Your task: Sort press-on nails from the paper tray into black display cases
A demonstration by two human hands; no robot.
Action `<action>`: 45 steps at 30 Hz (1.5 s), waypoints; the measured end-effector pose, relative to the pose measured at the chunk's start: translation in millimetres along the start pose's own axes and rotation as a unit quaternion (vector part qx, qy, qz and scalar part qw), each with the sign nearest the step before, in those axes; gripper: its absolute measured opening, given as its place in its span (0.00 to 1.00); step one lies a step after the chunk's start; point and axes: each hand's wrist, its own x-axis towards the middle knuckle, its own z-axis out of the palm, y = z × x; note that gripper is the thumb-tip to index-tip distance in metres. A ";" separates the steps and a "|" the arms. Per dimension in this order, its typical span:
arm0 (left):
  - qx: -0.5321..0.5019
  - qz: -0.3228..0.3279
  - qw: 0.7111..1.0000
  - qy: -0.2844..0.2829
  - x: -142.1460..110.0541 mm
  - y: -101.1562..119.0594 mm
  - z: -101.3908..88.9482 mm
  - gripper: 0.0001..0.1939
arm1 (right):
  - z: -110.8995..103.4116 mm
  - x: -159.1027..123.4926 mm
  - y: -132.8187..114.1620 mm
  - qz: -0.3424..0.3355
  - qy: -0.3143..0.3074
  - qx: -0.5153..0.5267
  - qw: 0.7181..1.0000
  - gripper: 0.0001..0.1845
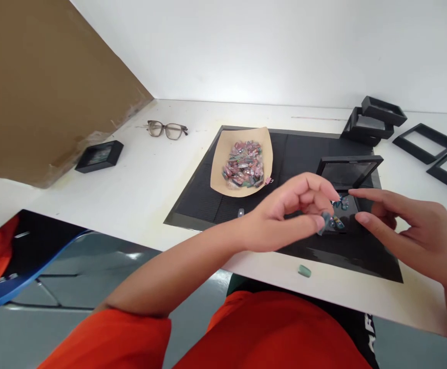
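At the right of the frame, a person in an orange top works with two bare hands over an open black case (pixel 349 218), its framed lid (pixel 350 159) raised at the back. The left hand (pixel 290 215) reaches in from the left and appears to pinch a blue-gray piece (pixel 324 224) between thumb and a curled finger, just above the near edge of the case. Opposite, the right hand (pixel 415 225) holds its index finger and thumb apart at the case's right side, gripping nothing visible. Small glossy blue pieces (pixel 345 203) lie in the case between the hands. A light grip by the edges, a low wrist and a gentle release would likely suit so small a piece, with the free fingers kept off its neighbors and the lid; the right hand is well placed to steady the case. Near the center, a paper tray (pixel 219 159) of mixed colored pieces (pixel 244 166) sits on a black mat (pixel 192 201). A green piece (pixel 304 270) rests on the white tabletop (pixel 139 179) at lower center-right, and eyeglasses (pixel 165 130) lie upper left of center.
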 end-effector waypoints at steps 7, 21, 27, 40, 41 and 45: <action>0.067 -0.023 0.996 -0.052 -3.7 -10.8 6.8 0.19 | 2.0 -0.4 -8.7 -0.007 0.020 0.020 1.000 0.19; 0.506 0.343 0.790 0.040 -0.6 -20.9 -2.8 0.05 | 9.5 -1.8 -10.7 0.039 -0.070 0.105 0.991 0.25; 0.542 0.372 0.753 0.040 -1.6 -18.8 -7.8 0.02 | 9.8 -0.7 -19.4 0.042 -0.162 0.130 0.977 0.27; 0.557 0.473 0.682 0.024 6.4 -31.2 -4.7 0.09 | 14.2 -4.4 -21.5 0.052 -0.184 0.227 0.955 0.27; 0.547 0.480 0.685 0.037 7.5 -30.4 -3.6 0.09 | 14.3 -4.2 -22.4 0.056 -0.181 0.232 0.954 0.27; 0.533 0.490 0.687 0.062 10.1 -25.9 -1.8 0.11 | 13.7 -3.0 -25.9 0.060 -0.165 0.229 0.957 0.27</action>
